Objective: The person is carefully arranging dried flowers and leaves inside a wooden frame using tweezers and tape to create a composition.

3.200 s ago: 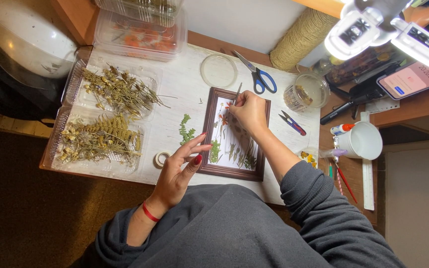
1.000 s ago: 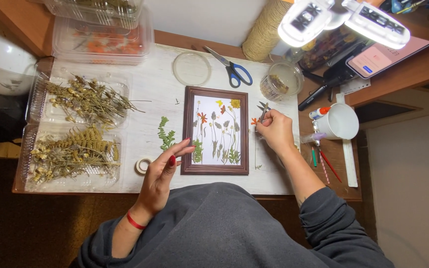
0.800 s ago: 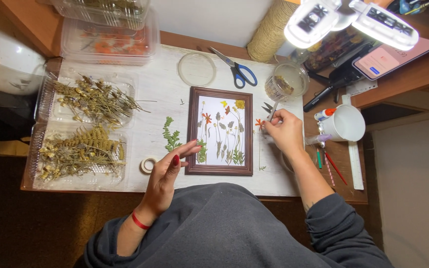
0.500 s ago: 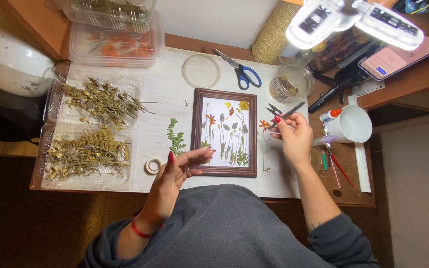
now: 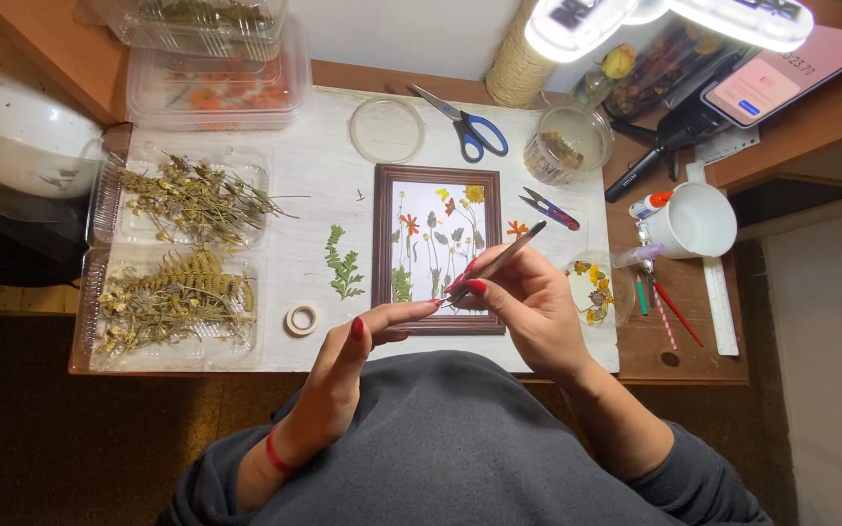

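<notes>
Fingers [image 5: 499, 282] of right hand [image 5: 533, 312] pinching tweezers [image 5: 501, 261], tip holding small orange flower [image 5: 516, 230].
Mid-placement, frame [image 5: 438, 248] at 9 o'clock of flower; left hand [image 5: 363, 336] loosely open (empty); next probably needs steady lowering.

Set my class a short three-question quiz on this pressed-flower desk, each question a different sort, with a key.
1. True or false: the right hand holds tweezers.
2. What lies directly left of the brown picture frame? A) green fern sprig B) blue-handled scissors C) white mug
3. Fill in: the left hand's fingertips reach toward the frame's ____ edge.

Key: 1 true; 2 A, the green fern sprig; 3 bottom.
</notes>
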